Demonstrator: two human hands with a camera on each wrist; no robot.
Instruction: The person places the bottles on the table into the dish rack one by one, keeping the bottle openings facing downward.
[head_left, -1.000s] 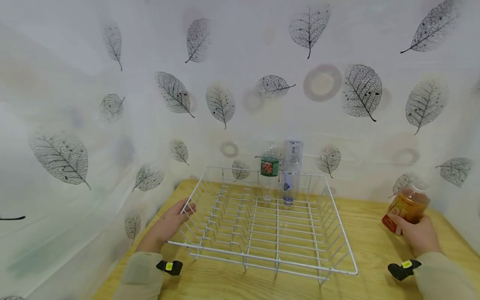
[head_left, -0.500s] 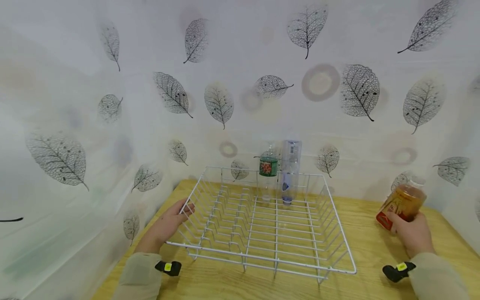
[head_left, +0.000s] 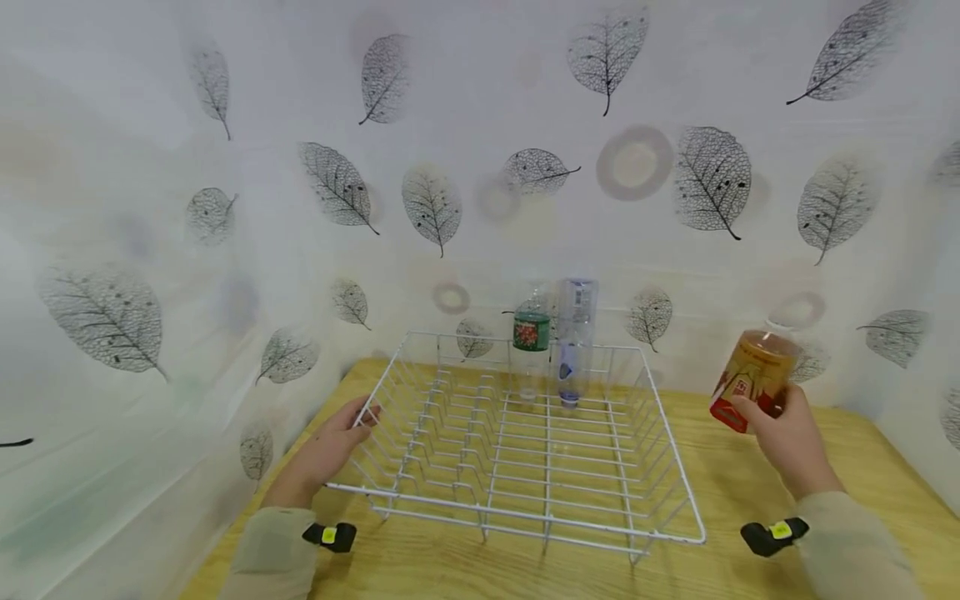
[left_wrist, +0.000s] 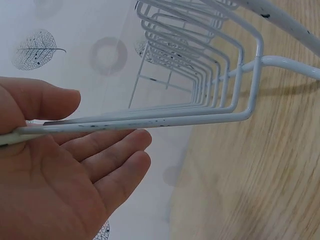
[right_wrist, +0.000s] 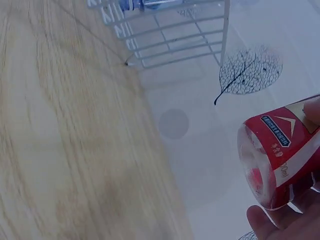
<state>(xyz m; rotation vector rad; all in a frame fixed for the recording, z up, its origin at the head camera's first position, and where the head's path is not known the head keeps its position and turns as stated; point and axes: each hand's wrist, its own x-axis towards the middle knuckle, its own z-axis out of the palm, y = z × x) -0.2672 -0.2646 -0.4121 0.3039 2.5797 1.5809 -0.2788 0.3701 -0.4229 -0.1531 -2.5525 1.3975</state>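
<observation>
My right hand (head_left: 791,442) grips a clear plastic drink bottle (head_left: 759,367) with a red and gold label, tilted above the table right of the rack. In the right wrist view, the bottle's clear base (right_wrist: 252,165) faces left, with fingers beneath it. My left hand (head_left: 330,446) is at the left side of a white wire dish rack (head_left: 517,507). The left wrist view shows a rack wire (left_wrist: 165,122) running between the thumb and the loosely extended fingers (left_wrist: 120,175). Inside the rack's back stand a green-labelled bottle (head_left: 531,332) and a taller clear bottle (head_left: 577,333), cap down.
The rack stands on a light wood table (head_left: 420,562). A pale sheet (head_left: 480,242) printed with dark leaves hangs behind and along both sides, close to the table edges. Rows of wire dividers (head_left: 468,433) rise in the rack's left half.
My right hand has lifted the red and gold bottle and brought it left, nearer the rack. The left hand keeps its place at the rack; the view has shifted slightly.
</observation>
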